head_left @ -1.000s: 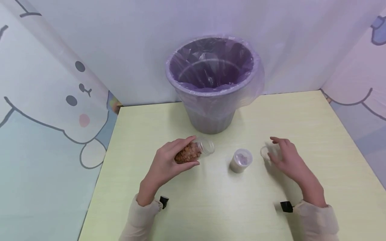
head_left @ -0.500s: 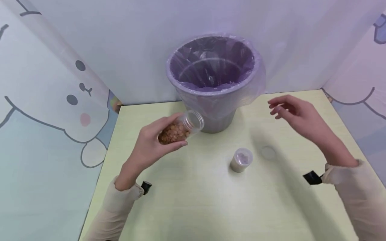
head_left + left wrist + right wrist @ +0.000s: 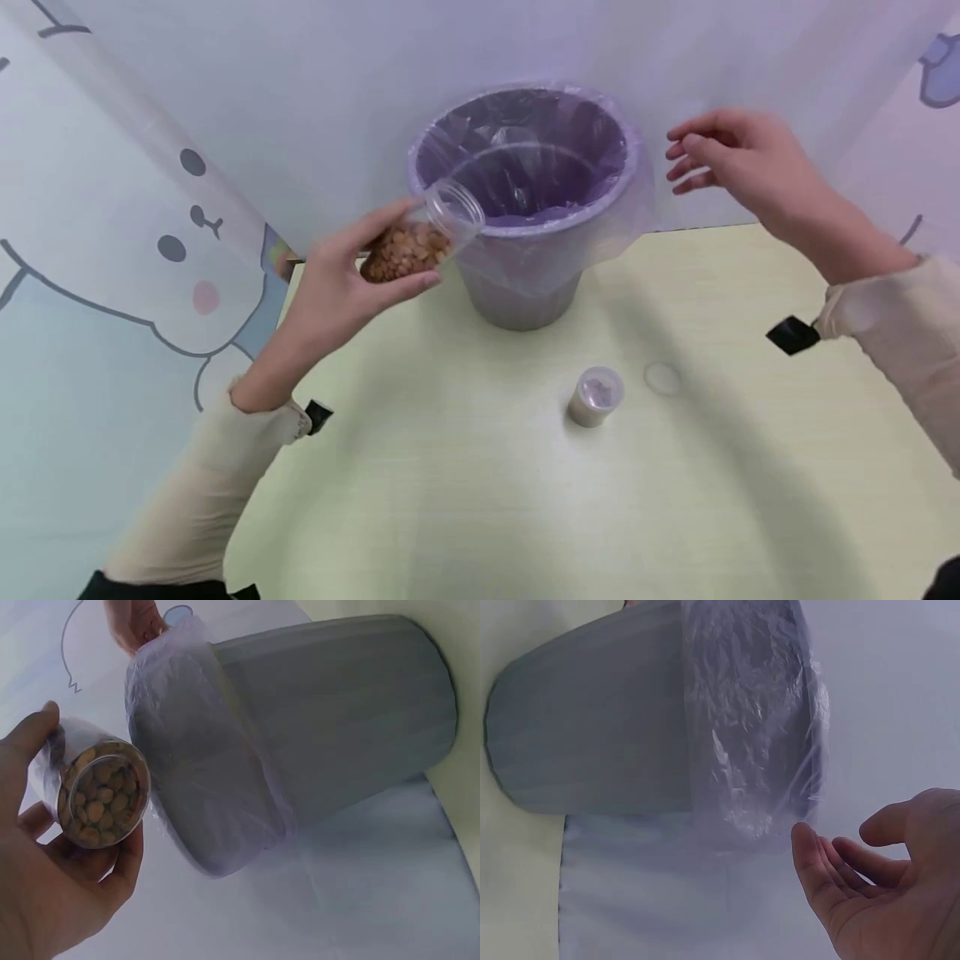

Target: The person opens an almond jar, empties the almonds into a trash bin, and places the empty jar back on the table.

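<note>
Both hands have risen from the table: in the head view's centre, the left hand [image 3: 337, 283] grips an uncapped jar of nuts [image 3: 416, 242] tilted at the lined bin [image 3: 525, 208], apparently to pour. The left wrist view shows fingers wrapping the jar [image 3: 94, 791]; the right wrist view shows the right hand [image 3: 885, 900] open and empty beside the bin [image 3: 667, 712].

Small lidded jar [image 3: 595, 397] upright on yellow-green table [image 3: 480, 500], loose clear lid [image 3: 663, 378] just beside it
</note>
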